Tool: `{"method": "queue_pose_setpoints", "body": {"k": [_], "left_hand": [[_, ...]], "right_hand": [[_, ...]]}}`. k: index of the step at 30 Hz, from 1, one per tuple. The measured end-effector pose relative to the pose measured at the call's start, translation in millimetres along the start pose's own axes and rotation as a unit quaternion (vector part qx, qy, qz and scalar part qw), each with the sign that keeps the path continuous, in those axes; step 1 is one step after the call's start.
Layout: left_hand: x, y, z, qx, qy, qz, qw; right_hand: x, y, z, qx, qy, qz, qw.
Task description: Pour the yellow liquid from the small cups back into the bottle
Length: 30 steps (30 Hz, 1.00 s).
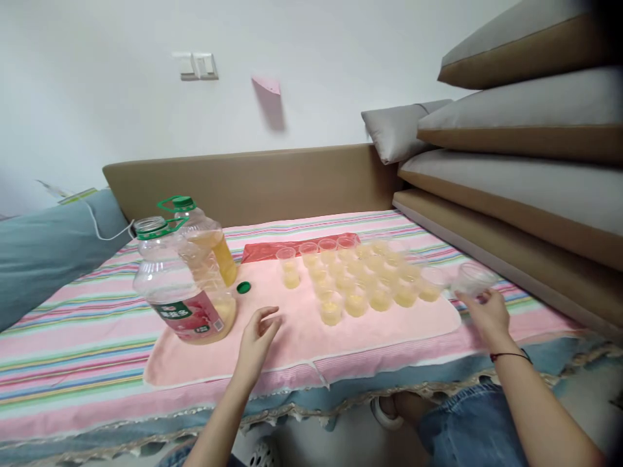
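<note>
My right hand (490, 318) grips a clear plastic cup (472, 279) at the right end of the cloth, with no liquid visible in it. My left hand (260, 331) hovers over the pink mat (292, 353), fingers loosely bent and apart, holding nothing. Between my hands stand rows of clear plastic cups (355, 303) with pale yellow liquid in them. Left of my left hand is a big open juice bottle (178, 279) with a pink label and little liquid at its bottom. Its green cap (243, 287) lies on the mat.
Behind the open bottle stands a fuller capped bottle (221, 253). A red plastic wrapper (263, 251) lies behind the cups. Stacked cushions (516, 172) rise at the right, a brown backrest (243, 188) spans the back, and a blue cushion (63, 240) sits at the left.
</note>
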<state>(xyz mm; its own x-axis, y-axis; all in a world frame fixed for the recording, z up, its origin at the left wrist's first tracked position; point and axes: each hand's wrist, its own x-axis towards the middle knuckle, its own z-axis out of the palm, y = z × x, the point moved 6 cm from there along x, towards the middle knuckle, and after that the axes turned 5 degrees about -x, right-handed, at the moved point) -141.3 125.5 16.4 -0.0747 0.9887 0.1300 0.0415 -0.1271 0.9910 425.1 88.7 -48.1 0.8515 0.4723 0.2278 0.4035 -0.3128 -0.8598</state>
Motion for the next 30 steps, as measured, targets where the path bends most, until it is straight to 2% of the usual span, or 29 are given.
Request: {"method": "queue_pose_setpoints", "body": {"k": [3,6,8,10,12,14,16,18,21,23,24,26,30], "left_hand": [[-2.1,-0.1,1.0,0.003,-0.003,0.002,1.0],[-5.3,2.4,3.7,-0.008,-0.009,0.005,1.0],[-8.4,6.0,6.7,-0.022,-0.019,0.009,1.0],[-11.9,10.1,10.2,-0.038,-0.03,0.013,0.999],[-15.6,13.3,15.7,-0.063,-0.052,0.012,0.997],[-19.4,15.0,23.3,-0.095,-0.085,0.008,0.992],[-23.4,15.0,33.0,-0.123,-0.131,0.003,0.984],[-28.1,13.5,43.4,-0.144,-0.187,0.0,0.972],[-35.7,9.5,56.8,-0.17,-0.264,-0.008,0.949],[-39.9,7.0,62.3,-0.174,-0.295,-0.014,0.939],[-41.4,5.9,64.0,-0.172,-0.302,-0.017,0.937],[-43.0,3.7,65.8,-0.169,-0.304,-0.027,0.937],[-43.7,0.3,67.1,-0.194,-0.295,-0.052,0.934]], "right_hand": [[-0.1,-1.0,-2.1,0.002,0.001,0.02,1.0],[-7.4,-14.8,-15.4,0.012,0.024,0.023,0.999],[-19.6,-33.7,-28.3,0.056,0.043,-0.008,0.997],[-39.3,-57.4,-37.2,0.186,0.023,-0.077,0.979],[-66.0,-76.1,-32.7,0.315,-0.082,-0.108,0.939],[-97.4,-84.7,-21.1,0.328,-0.167,-0.101,0.924],[-135.9,-93.6,1.0,0.296,-0.301,-0.116,0.899],[-181.0,-104.9,25.7,0.246,-0.46,-0.15,0.84],[-237.0,-125.7,46.6,0.238,-0.612,-0.174,0.734],[-258.2,-138.3,52.5,0.246,-0.659,-0.176,0.689],[-264.0,-142.7,54.3,0.246,-0.672,-0.175,0.676],[-268.5,-146.9,57.1,0.242,-0.685,-0.174,0.665],[-265.4,-145.3,60.4,0.235,-0.686,-0.177,0.666]]}}
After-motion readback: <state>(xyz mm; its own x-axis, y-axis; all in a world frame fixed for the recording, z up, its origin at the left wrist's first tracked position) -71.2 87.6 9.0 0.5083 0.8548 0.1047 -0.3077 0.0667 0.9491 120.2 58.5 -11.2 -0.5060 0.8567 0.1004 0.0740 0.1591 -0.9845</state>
